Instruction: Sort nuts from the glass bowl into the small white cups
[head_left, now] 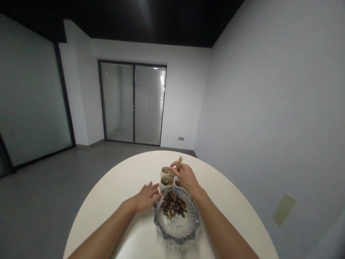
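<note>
My right hand (185,177) is closed on a pair of wooden chopsticks (176,166), whose tips point down into a small white cup (165,183). A second small cup (166,170) with pale nuts stands just behind it, and a third is partly hidden under my right hand. My left hand (147,196) lies flat on the table with fingers spread, touching the left rim of a glass bowl (176,225). The bowl holds a heap of dark and light mixed nuts or seeds (173,205).
The round white table (113,201) fills the lower view; its far edge curves behind the cups. Beyond it are a grey floor, glass sliding doors with blinds (133,104), and a white wall close on the right.
</note>
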Available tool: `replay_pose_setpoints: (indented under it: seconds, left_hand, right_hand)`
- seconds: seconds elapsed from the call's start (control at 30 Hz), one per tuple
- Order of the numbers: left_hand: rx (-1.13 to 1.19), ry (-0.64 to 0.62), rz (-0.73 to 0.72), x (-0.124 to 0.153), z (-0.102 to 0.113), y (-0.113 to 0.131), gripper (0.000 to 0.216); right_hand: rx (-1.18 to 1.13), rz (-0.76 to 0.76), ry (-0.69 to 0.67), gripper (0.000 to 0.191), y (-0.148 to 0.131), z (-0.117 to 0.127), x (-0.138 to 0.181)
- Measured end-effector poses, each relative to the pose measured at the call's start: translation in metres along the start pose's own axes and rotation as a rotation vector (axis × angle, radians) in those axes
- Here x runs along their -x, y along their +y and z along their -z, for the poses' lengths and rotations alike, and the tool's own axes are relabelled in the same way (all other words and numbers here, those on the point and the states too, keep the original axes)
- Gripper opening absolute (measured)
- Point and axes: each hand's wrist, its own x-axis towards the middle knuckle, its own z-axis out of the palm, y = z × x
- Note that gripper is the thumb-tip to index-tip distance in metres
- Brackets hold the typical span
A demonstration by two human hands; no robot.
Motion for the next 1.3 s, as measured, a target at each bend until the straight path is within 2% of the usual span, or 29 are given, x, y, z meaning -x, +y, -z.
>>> replay_pose_setpoints:
  seconds: [0.43,0.9,1.13,1.3]
  left_hand:
    - [-0.004,0.015,-0.014,0.001,-0.002,-0.004,0.057]
    - [-0.022,0.015,-0.017,0.002,-0.003,-0.002,0.057]
    - [-0.012,0.003,-0.012,0.005,-0.001,0.0,0.057]
    - [0.001,0.013,-0.01,0.003,-0.004,-0.002,0.057]
  right_hand:
    - [0.051,0.015,0.071,0.022,0.001,-0.001,0.004]
    - [0.025,-0.008,0.077,0.021,0.002,-0.004,0.01]
    - [0.013,0.013,0.127,0.023,-0.003,0.005,0.018]
    - [0.009,0.001,0.185,0.025,0.001,0.022,0.028]
